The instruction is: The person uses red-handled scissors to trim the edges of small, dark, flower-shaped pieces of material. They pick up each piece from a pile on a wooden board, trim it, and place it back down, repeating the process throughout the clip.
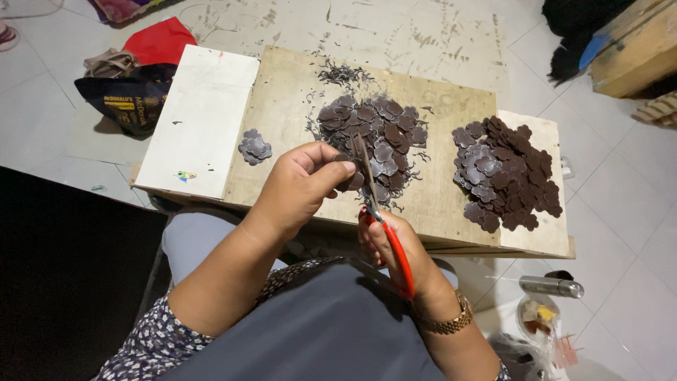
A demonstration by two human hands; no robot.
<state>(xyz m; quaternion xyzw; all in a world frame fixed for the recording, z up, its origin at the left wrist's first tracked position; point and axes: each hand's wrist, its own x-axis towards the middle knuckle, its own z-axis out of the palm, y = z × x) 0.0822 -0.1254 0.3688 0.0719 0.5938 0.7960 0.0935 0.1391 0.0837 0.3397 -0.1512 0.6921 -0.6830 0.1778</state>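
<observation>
The left hand [300, 185] pinches a dark brown flower-shaped cutout [350, 178] between thumb and curled fingers, holding it just above the near edge of the wooden board [289, 92]. The right hand [395, 247] grips the red-handled scissors [377, 212], fingers closed through and around the handles, with the blades pointing away from the body and meeting the held cutout (whether the blades are biting into it or only touching it cannot be told).

On the board, directly beyond the scissors, lies a loose central pile of brown cutouts [377, 130], ringed by thin dark trimmings [342, 73] scattered toward the board's far edge. To the right of that pile, a larger heap of cutouts [504, 173] spreads across the board's right end and onto a pale panel [546, 233] there. To the left, a small cluster of cutouts [254, 147] sits where the board meets a white panel [201, 116] laid over its left end.

Beyond the board's left corner, on the tiled floor [635, 204], rest a dark bag [130, 99] and a red cloth [161, 41]. Off the board's near right corner, a metal cylinder [551, 286] lies on the floor. The right wrist wears a gold-coloured watch [446, 323].
</observation>
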